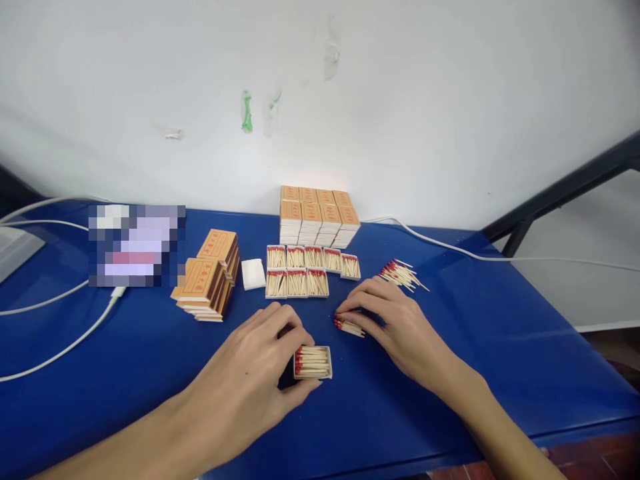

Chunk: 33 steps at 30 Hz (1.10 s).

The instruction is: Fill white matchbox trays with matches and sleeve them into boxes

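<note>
My left hand (265, 360) grips a small white matchbox tray (331, 365) on the blue table, thumb on the near side and fingers on the far side. Red-tipped matches (314, 360) lie sideways in it, heads to the left. To the right, my right hand (385, 313) is curled over a small bunch of matches (351, 327), its fingertips at the red heads. Whether the fingers pinch any match is hidden. Just beyond that hand lies a loose heap of matches (403, 275). Two rows of filled matchbox trays (297, 283) stand farther back.
Orange matchboxes are stacked in a block (320, 213) by the wall and in a second stack (205, 280) at left. A white square piece (253, 274) lies between. White cables (65, 360) cross the table (450, 413). A blurred-out object (145, 240) is at far left.
</note>
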### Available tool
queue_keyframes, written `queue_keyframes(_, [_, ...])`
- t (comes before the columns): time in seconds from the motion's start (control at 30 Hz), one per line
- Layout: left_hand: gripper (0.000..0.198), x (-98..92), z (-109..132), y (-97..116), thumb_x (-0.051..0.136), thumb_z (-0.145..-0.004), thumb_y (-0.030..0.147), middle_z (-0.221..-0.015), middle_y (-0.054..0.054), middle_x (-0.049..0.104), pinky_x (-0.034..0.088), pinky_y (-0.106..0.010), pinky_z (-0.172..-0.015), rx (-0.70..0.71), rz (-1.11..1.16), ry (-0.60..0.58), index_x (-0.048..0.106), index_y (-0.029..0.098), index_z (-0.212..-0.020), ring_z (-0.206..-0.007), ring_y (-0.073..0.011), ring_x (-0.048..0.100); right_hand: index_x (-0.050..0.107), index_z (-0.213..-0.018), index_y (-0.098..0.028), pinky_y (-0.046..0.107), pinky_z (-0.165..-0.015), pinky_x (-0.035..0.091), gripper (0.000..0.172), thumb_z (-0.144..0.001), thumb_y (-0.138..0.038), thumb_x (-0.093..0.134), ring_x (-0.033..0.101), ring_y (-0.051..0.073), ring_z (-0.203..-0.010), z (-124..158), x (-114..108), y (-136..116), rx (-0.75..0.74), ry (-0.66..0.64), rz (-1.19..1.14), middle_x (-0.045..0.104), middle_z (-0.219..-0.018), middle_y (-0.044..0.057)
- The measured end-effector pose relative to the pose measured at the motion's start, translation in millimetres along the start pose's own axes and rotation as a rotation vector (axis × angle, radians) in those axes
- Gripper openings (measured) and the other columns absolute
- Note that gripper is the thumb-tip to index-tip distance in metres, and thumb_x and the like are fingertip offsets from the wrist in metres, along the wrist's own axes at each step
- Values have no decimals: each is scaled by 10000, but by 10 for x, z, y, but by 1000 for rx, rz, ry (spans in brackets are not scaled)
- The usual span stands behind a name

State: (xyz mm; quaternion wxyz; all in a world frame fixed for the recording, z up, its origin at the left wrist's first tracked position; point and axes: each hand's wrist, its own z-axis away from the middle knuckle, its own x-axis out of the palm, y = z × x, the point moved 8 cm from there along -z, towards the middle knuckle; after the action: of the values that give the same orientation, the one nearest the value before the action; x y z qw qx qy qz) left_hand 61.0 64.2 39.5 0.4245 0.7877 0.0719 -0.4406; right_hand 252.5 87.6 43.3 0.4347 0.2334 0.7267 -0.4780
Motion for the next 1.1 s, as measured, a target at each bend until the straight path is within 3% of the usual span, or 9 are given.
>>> queue_keyframes(0.33, [203,13,-15,-12,840,-934,156,-1088,-30,669,604,-459,-891,-18,-15,-23,728,230,-1086,-999,-254,691,775,-1179,-287,444,-991,572,138,-1094,-365,699,705,248,-1091,193,8,23,151,23,-117,749,-1155,54])
queue_keyframes(0.43, [202,9,-10,-4,849,-932,165,-1083,-31,666,606,-461,-884,-12,-19,-27,729,225,-1082,-993,-256,694,758,-1224,-291,460,-1003,583,195,-1043,-361,777,708,259,-1120,245,25,21,177,40,-94,739,-1186,54])
queue_keyframes(0.67, [181,-1,-22,0,847,-947,177,-1074,-34,669,605,-467,-884,-16,-25,-26,733,224,-1079,-1000,-263,690,759,-1079,-275,369,-868,613,67,-1076,-332,726,731,210,-975,287,70,7,270,53,-96,720,-1090,30])
queue_keyframes(0.83, [226,-14,-21,-5,853,-937,154,-1090,-32,670,608,-472,-894,-4,-35,-4,719,223,-1105,-996,-260,688,702,-1104,-245,391,-904,607,111,-1136,-306,616,726,216,-1014,303,101,-86,208,55,-12,687,-1136,55])
queue_keyframes(1.1, [245,-15,-12,-28,838,-956,161,-1123,-43,665,625,-474,-894,0,-47,7,706,222,-1153,-1008,-263,698,619,-1097,-212,441,-820,597,138,-1170,-240,505,676,263,-953,302,147,-202,43,99,259,674,-1071,99])
